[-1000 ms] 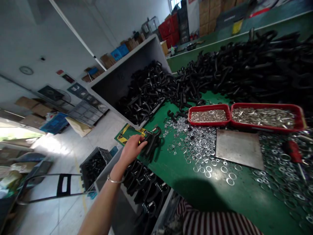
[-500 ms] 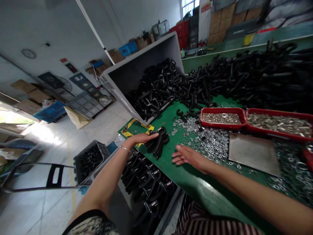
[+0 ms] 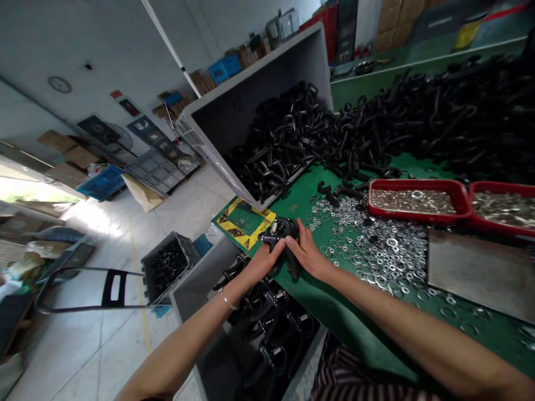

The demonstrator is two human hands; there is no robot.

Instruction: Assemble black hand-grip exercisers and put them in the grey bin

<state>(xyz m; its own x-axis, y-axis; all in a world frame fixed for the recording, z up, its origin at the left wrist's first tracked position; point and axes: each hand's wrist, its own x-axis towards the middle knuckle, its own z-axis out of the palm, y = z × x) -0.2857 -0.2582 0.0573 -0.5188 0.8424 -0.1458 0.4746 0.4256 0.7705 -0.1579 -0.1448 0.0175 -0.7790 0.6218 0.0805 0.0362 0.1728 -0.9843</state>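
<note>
black spring-fitted clamp (image 3: 279, 236), gripped by the left hand (image 3: 265, 264) and right hand (image 3: 307, 257) at the near edge of the green worktop (image 3: 355, 340), could drop into the grey bin (image 3: 209, 345) below if either grip slackens.

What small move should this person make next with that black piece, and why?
Probably lower the shackle into the grey bin below it. The left hand and right hand both grip it, its silver fitting looks in place, and the shackles in that bin seem to have similar fittings.
</note>
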